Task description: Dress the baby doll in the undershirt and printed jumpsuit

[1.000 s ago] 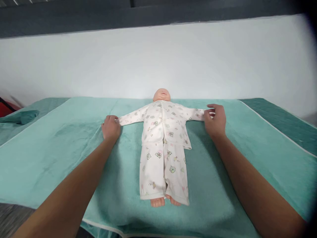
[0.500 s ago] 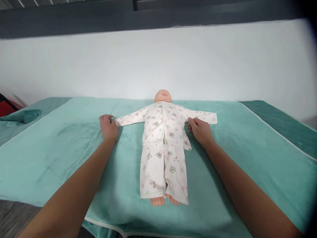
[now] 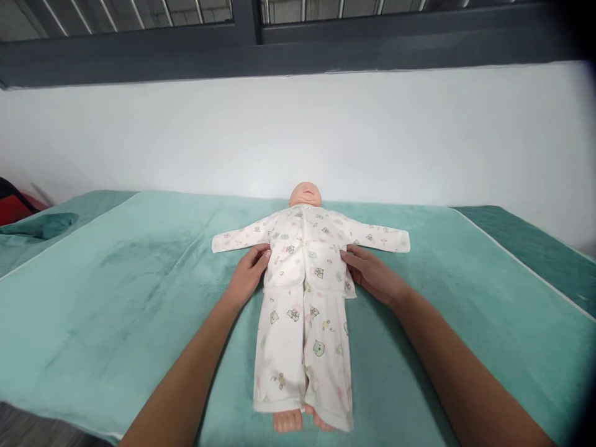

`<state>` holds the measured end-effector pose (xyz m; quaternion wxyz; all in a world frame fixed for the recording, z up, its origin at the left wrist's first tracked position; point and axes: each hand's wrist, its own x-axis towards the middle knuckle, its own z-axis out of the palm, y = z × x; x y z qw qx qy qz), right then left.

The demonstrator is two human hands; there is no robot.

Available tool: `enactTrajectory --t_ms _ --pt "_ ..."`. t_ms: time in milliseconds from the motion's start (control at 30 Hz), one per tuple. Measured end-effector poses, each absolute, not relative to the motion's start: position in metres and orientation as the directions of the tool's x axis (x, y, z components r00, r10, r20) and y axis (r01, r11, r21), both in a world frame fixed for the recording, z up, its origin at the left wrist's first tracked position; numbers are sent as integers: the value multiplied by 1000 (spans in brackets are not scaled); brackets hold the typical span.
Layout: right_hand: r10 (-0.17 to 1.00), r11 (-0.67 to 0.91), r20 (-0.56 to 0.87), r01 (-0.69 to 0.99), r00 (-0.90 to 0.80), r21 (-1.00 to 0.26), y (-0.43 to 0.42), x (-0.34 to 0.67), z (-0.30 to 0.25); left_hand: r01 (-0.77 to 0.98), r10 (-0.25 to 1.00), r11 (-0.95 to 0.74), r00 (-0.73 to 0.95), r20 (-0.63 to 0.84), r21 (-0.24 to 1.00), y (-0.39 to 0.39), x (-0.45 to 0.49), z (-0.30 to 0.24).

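Note:
A baby doll (image 3: 305,195) lies on its back, head toward the wall and arms stretched sideways. It wears a white long-sleeved shirt (image 3: 291,248) with small animal prints and matching trousers (image 3: 282,347); bare toes show below the cuffs. At the shirt's left side, under the sleeve, is my left hand (image 3: 249,273), its thumb and bent fingers closed at the fabric edge. Opposite it, my right hand (image 3: 372,273) is closed on the shirt's right side, thumb against the cloth. Some fingertips of both hands are hidden.
A light green plush blanket (image 3: 139,310) covers the surface under the doll. Darker green cloth (image 3: 535,254) lies along the right. Behind stands a white wall (image 3: 186,136) below a dark window frame (image 3: 302,56). A red and black item (image 3: 13,202) sits at far left.
My left hand has moved right, from the left sleeve cuff to the shirt's side. My right hand has shifted slightly inward from below the right sleeve. The view has tilted up a little.

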<state>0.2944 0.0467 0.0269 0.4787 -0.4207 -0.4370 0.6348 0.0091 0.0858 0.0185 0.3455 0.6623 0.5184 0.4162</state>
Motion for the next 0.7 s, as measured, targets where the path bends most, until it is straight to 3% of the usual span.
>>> enactTrajectory --t_ms 167,333,433,533,600,700 --pt "966 -111 -31 -305 -255 -946 43 290 30 209 969 -203 183 166 957 84 2 21" --pt "958 -94 -25 -230 -285 -969 43 295 28 177 976 -172 168 142 969 87 3 18" --pt "983 -69 -60 -41 -176 -997 48 305 23 130 976 -206 94 194 970 87 3 14" --pt "998 -59 -50 199 46 -978 53 320 17 165 975 -198 -66 211 966 62 -7 9" --pt "987 -76 -22 349 157 -934 54 329 13 250 961 -188 -151 230 950 25 -25 4" --pt "987 -61 32 541 160 -839 50 334 8 510 914 -232 -177 366 828 -46 -77 -8"
